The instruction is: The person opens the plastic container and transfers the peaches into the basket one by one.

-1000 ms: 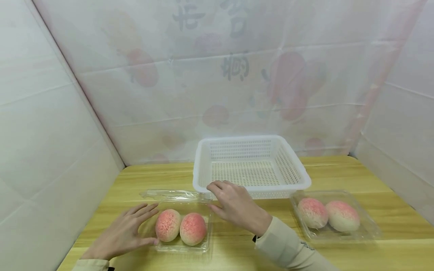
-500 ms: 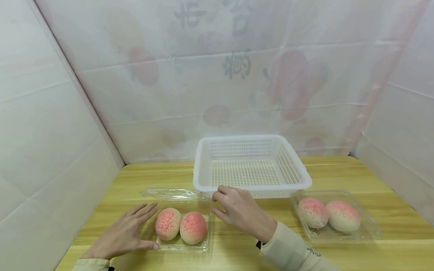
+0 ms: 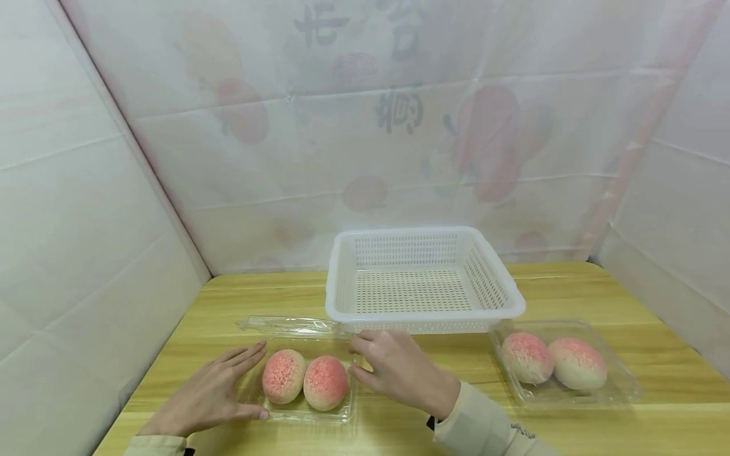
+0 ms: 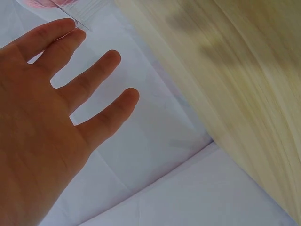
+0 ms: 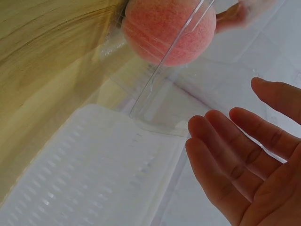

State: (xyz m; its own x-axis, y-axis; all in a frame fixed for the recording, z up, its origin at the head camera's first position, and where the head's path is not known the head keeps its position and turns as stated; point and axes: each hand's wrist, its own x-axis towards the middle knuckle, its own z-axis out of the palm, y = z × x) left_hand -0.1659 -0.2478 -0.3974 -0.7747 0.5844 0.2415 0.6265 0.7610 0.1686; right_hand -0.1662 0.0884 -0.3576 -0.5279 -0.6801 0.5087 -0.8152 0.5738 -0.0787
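Note:
Two pink-and-cream peaches (image 3: 304, 380) lie side by side in a clear plastic clamshell box (image 3: 310, 416). Its lid (image 3: 296, 325) is folded back along the far side. My left hand (image 3: 205, 392) is at the box's left side, fingers spread and nearly straight, with fingertips and thumb right at the edge. On the other side, my right hand (image 3: 399, 370) has its fingertips and thumb at the right edge. The right wrist view shows the right fingers (image 5: 225, 188) slightly bent, with nothing gripped between them and the thumb.
A white perforated plastic basket (image 3: 424, 316) stands behind the hands, near the back of the wooden table (image 3: 268, 291). To the right, a second clear box (image 3: 618, 386) holds two similar peaches. White printed sheets (image 3: 342, 145) enclose the back and sides.
The right hand first drew back slightly to the right and toward me from the lid's corner, then came left to the box's right edge. The left hand has barely moved.

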